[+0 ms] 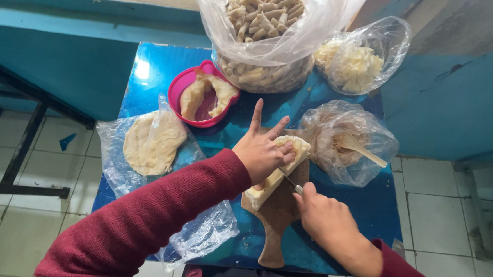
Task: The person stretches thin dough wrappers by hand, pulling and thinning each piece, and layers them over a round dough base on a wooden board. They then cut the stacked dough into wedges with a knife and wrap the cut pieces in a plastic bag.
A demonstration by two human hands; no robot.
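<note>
Near edge of the shiny blue table [160, 66]: a brown wooden cutting board with a rounded handle [279, 213] lies with its handle toward the person and its blade end toward the table's middle. On it rests a pale rolled length of dough [278, 167], its long axis running diagonally from the near left to the far right, the far end pointing toward the right edge of the table.

The left hand [260, 150], in a dark red sleeve, presses on the far half of the roll; its fingers are spread and extended, not curled around anything. The right hand [324, 215] is closed around the handle of a small metal knife [290, 181], whose blade meets the roll's right side near its middle, crossing the long axis.

Near left corner: a crumpled clear plastic sheet [202, 232] overhangs the edge. Left edge, further on: a flat round of pale dough [153, 142] lies on clear plastic. Beyond it, a pink heart-shaped plastic dish [181, 87] holds two pieces of dough.

Right edge: a clear plastic bag with brownish filling [365, 133] carries a pale wooden spoon [361, 147].

Far edge: a large clear bag of finished pale dough rolls [267, 66] stands at the centre; just beside it, at the far right corner, sits a smaller clear bag of white chunks [354, 65].
</note>
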